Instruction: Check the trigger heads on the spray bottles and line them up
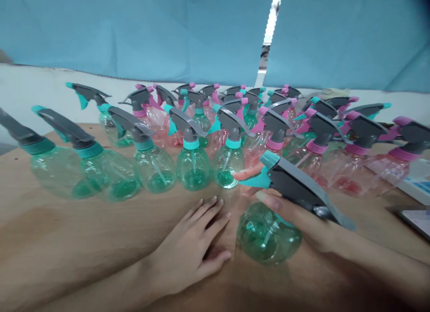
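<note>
My right hand (pixel 295 213) is wrapped round the neck of a green spray bottle (pixel 265 238) with a grey and teal trigger head. Its index finger reaches along the teal trigger, and the bottle tilts a little at the table's near side. Flat on the wooden table (pixel 110 240) lies my left hand (pixel 191 244), fingers spread, holding nothing. Just beyond its fingertips stands a green spray bottle (pixel 194 166) with a teal collar, one of several in the front row. Another green spray bottle (pixel 229 164) stands behind the held one.
Pink spray bottles (pixel 349 168) fill the right of the front row, with several more pink and green ones behind. At the right edge lie a white and blue object (pixel 406 179) and a dark-edged flat device (pixel 414 220). A blue sheet (pixel 151 34) covers the wall behind.
</note>
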`<state>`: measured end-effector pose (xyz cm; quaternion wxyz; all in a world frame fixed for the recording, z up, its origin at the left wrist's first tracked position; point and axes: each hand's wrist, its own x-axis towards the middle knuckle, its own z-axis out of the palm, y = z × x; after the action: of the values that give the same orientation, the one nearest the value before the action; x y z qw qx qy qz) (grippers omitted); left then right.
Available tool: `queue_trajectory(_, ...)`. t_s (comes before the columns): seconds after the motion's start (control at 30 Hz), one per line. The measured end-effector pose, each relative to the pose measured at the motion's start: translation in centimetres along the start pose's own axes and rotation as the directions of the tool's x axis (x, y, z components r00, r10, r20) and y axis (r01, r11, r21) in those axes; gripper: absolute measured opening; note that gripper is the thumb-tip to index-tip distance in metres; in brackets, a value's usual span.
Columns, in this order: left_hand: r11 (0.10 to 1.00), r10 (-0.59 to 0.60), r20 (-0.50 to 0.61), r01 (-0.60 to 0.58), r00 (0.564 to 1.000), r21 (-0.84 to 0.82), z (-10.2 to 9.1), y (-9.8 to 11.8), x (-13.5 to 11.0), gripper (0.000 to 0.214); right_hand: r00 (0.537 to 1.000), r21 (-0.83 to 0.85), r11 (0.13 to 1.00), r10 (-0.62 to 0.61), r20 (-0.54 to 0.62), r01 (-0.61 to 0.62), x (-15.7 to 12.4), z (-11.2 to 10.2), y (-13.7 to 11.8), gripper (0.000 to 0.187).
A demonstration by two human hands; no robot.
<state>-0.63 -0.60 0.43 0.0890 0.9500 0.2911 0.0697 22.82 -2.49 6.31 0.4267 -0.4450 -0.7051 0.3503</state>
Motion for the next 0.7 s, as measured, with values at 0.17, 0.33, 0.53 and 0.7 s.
queue_trajectory(0.17,1.000,-0.008,0.008,0.008,1.000,0.003,0.06,0.03,0.00,0.060,1.000,0.010,1.000,-0.006,0.014,0.006,0.12,-0.13,-0.49,0.025)
queue_trajectory(0.33,1.000,-0.005,0.001,0.005,1.000,-0.021,0.00,0.08,0.00,0.060,0.999,0.017,1.000,-0.009,0.049,0.008,0.21,-0.20,-0.67,0.023)
queue_trajectory(0.53,1.000,-0.017,0.031,0.017,0.999,0.020,-0.08,0.09,0.16,0.060,0.999,-0.015,1.000,-0.002,0.032,0.003,0.13,-0.26,-0.53,0.024)
queue_trajectory(0.7,1.000,-0.010,0.037,0.009,0.999,0.027,-0.10,0.11,0.23,0.060,0.999,0.012,1.000,-0.001,0.047,0.001,0.23,-0.25,-0.92,0.021)
